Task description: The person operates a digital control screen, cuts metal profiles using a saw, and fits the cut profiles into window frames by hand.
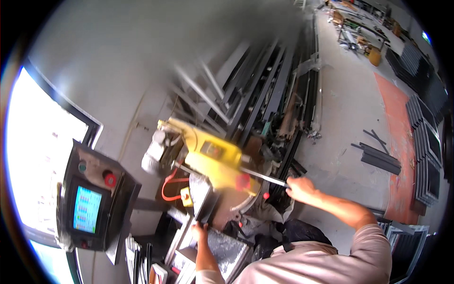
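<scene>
- Two hands working: right hand (301,188) wrapped round the end of the metal handle (265,176), right of the yellow machine (215,156); probably held far out for leverage.
- Left hand (199,231) at a dark bar (206,207) just below the machine, seemingly steadying it; can't tell if the fingers pinch.
- Dusty table (227,251) below the machine; control panel (87,208) left, likely for easy reach.
- Long bars (265,90) above the machine; gray floor (345,118), red strip (397,142) right.
</scene>
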{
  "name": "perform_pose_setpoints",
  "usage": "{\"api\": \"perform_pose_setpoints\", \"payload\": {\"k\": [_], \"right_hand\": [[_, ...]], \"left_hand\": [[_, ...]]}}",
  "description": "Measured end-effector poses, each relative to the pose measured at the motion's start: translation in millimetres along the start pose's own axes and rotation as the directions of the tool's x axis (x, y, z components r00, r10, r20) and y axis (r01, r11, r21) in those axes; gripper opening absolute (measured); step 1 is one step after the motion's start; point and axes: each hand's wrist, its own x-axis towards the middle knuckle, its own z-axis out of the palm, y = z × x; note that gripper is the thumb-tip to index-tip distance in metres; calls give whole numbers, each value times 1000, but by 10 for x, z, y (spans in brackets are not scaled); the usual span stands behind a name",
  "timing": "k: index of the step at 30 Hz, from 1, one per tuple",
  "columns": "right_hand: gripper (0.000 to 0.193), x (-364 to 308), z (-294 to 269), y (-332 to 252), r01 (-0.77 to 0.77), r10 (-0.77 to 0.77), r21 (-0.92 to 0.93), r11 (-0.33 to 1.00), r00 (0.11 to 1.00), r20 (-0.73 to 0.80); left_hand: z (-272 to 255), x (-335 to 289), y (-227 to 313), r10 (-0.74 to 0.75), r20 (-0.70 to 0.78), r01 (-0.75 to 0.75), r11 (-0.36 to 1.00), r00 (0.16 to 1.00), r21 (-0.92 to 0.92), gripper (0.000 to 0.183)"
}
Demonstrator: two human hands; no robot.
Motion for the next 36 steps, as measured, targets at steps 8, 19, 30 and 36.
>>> {"api": "perform_pose_setpoints", "payload": {"k": [8, 19, 30, 36], "right_hand": [[38, 535, -1781, -1269, 354, -371, -117, 928, 847, -380], [31, 1348, -2303, -2267, 260, -279, -105, 960, 846, -455], [30, -1983, 666, 478, -54, 686, 931, 362, 692, -226], [34, -3326, 190, 1512, -24, 790, 880, 474, 453, -413]], "left_hand": [[-95, 34, 153, 20, -16, -18, 996, 1000, 85, 48], [-183, -1001, 517, 319, 20, -310, 932, 948, -186, 39], [-194, -2193, 3059, 756, -84, -720, 574, 649, -389, 46], [-109, -3641, 5661, 863, 141, -216, 274, 485, -937, 30]]}}
